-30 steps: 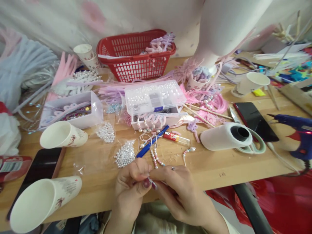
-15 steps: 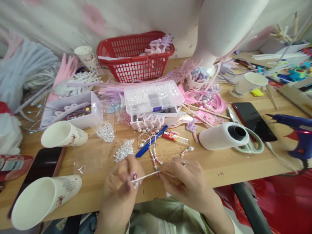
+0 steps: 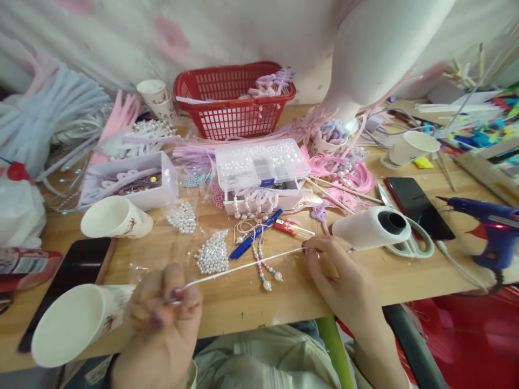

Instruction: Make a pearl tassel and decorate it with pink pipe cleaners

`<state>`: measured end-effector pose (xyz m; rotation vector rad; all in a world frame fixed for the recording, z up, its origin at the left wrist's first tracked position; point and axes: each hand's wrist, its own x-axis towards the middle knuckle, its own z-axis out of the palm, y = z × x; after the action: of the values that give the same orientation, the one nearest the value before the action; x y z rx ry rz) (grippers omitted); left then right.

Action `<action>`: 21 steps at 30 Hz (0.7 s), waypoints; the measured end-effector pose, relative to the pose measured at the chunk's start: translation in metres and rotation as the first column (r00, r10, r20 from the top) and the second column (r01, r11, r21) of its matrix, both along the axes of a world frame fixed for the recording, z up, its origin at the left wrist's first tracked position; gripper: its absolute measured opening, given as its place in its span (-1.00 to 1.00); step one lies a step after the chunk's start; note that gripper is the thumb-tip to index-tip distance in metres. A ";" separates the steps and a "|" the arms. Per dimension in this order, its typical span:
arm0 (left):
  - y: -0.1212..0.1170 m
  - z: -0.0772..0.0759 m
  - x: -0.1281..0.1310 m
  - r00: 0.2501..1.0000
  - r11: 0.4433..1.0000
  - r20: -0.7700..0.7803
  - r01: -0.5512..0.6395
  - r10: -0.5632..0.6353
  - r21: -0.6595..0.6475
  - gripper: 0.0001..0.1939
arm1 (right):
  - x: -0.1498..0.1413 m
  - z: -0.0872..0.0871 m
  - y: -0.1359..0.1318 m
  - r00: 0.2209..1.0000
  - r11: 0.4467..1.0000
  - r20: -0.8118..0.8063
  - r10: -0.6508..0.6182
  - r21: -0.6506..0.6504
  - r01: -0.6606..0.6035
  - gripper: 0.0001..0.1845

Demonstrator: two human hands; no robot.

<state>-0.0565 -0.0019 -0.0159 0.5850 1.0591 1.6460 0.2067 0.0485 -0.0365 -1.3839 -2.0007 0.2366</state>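
Observation:
A white cord (image 3: 243, 266) is stretched taut between my two hands above the front of the table. My left hand (image 3: 166, 310) is closed, pinching one end between thumb and forefinger. The other end sits in the pinched fingers of my right hand (image 3: 340, 275), close to the big white thread spool (image 3: 365, 228). Behind the cord lie two short strands of pink and white beads (image 3: 266, 270) ending in larger pearls. Close by are a blue pen (image 3: 253, 237), a red lighter (image 3: 290, 227) and a small bag of white pearls (image 3: 213, 253).
A clear compartment box of pearls (image 3: 263, 162) stands mid-table, with a red basket (image 3: 239, 119) behind. Paper cups (image 3: 67, 324) and a phone (image 3: 77, 275) are at left. Right of the spool are scissors (image 3: 417, 246), another phone (image 3: 421, 208) and a blue glue gun (image 3: 486, 221).
My hands have moved apart, left hand leftward and right hand rightward, drawing out a longer length of cord. The beaded strand ends are now uncovered. The view has shifted slightly.

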 end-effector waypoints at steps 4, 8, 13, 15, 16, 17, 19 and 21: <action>0.006 -0.005 0.028 0.978 0.978 -0.081 0.200 -0.194 0.061 -0.76 | -0.002 0.010 -0.009 0.989 0.998 -0.138 0.047 -0.037 -0.053 -0.77; 0.004 -0.011 0.053 0.937 0.941 -0.221 0.307 -0.272 0.144 -0.80 | -0.022 0.024 -0.029 0.836 0.899 -0.474 0.275 -0.180 -0.399 -0.67; 0.001 -0.008 0.060 0.920 0.929 -0.253 0.341 -0.300 0.141 -0.78 | -0.041 0.023 -0.040 0.669 0.763 -0.723 0.173 -0.331 -0.555 -0.85; 0.000 -0.008 0.061 0.917 0.930 -0.262 0.342 -0.300 0.132 -0.81 | -0.041 0.018 -0.038 0.629 0.710 -0.770 0.105 -0.385 -0.589 -0.82; 0.000 -0.008 0.063 0.920 0.935 -0.253 0.335 -0.298 0.115 -0.82 | -0.039 0.016 -0.037 0.612 0.692 -0.787 0.078 -0.399 -0.601 -0.78; 0.000 -0.008 0.066 0.928 0.943 -0.234 0.319 -0.291 0.092 -0.85 | -0.037 0.014 -0.036 0.596 0.680 -0.800 0.061 -0.404 -0.612 -0.74; 0.001 -0.009 0.072 0.946 0.959 -0.184 0.280 -0.268 0.041 -0.92 | -0.034 0.011 -0.035 0.583 0.678 -0.812 0.030 -0.412 -0.609 -0.69; 0.004 -0.009 0.079 0.959 0.969 -0.154 0.245 -0.238 0.025 -0.95 | -0.030 0.010 -0.035 0.605 0.697 -0.796 -0.002 -0.435 -0.570 -0.66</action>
<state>0.0227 0.0019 -0.0248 0.8445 1.0172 1.4306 0.1763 0.0138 -0.0261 -0.9851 -1.4051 1.5724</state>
